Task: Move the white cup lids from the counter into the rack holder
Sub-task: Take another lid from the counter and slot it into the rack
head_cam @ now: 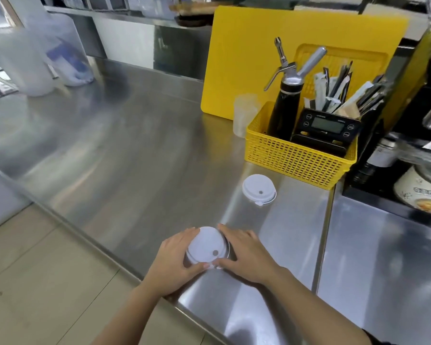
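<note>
Your two hands are wrapped around one white cup lid near the front edge of the steel desk. Your left hand cups its left side, with the fingertips curling over the far rim and the thumb at the near rim. Your right hand closes on the right side, its thumb meeting your left thumb at the lid's near edge by the small tab. The lid faces up, its small round hole toward you. You cannot tell from this view whether it is a single lid or a short stack, nor whether it is resting on the desk or just lifted off it.

A second white lid lies flat on the desk farther back and to the right, well apart from your hands, with its tab pointing toward you. Just behind it stands a yellow mesh basket holding a black cream whipper, a digital scale and wrapped straws. A yellow cutting board leans upright behind the basket, and a clear plastic cup stands just beside the basket's left side. Translucent jugs sit at the far left of the desk.
</note>
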Demonstrator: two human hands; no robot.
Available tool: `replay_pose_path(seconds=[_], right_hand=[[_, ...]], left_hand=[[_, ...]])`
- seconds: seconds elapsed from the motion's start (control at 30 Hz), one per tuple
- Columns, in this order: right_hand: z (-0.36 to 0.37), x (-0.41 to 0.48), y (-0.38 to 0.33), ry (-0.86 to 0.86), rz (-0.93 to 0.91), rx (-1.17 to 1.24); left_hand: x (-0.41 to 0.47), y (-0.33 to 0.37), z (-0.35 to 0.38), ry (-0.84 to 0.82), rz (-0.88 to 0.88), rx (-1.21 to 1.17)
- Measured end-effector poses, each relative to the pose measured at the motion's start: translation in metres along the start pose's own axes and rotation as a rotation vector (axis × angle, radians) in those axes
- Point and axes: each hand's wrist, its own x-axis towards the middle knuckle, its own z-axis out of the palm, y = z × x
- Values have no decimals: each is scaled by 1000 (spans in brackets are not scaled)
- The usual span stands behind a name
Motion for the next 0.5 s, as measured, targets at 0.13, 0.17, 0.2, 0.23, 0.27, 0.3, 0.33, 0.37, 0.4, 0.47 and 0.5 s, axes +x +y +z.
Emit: replay_pose_path(seconds=[0.13, 0.17, 0.2, 0.23, 0.27, 0.3, 0.33, 0.37, 0.4, 0.47, 0.5], right_hand=[[-1, 0, -4, 34, -38, 22], [-3, -1, -5, 48, -44, 30], [-5, -2, -4, 57, -45, 41], [-8, -3, -4, 65, -44, 53], [-12, -4, -2, 70, -42, 59], [-18, -5, 0, 82, -52, 57], [-25, -5, 4, 98, -70, 48], [-34, -4, 7, 119, -88, 37], [-44, -5, 10, 146, -98, 30], [-71, -7, 16, 210, -84, 22], [-86, -9, 20, 245, -72, 11]], left_hand=[[-1, 3, -1, 31, -43, -109], [-1, 4, -1, 39, -39, -124], [0, 6, -1, 47, -27, -127], [2, 9, -2, 53, -14, -126], [4, 13, -2, 64, -1, -130], [7, 18, -4, 76, 8, -139], [11, 24, -5, 90, 15, -152], [17, 32, -7, 101, 24, -169], [24, 41, -9, 111, 33, -190], [42, 64, -13, 125, 52, -239], [53, 78, -15, 132, 68, -264]])
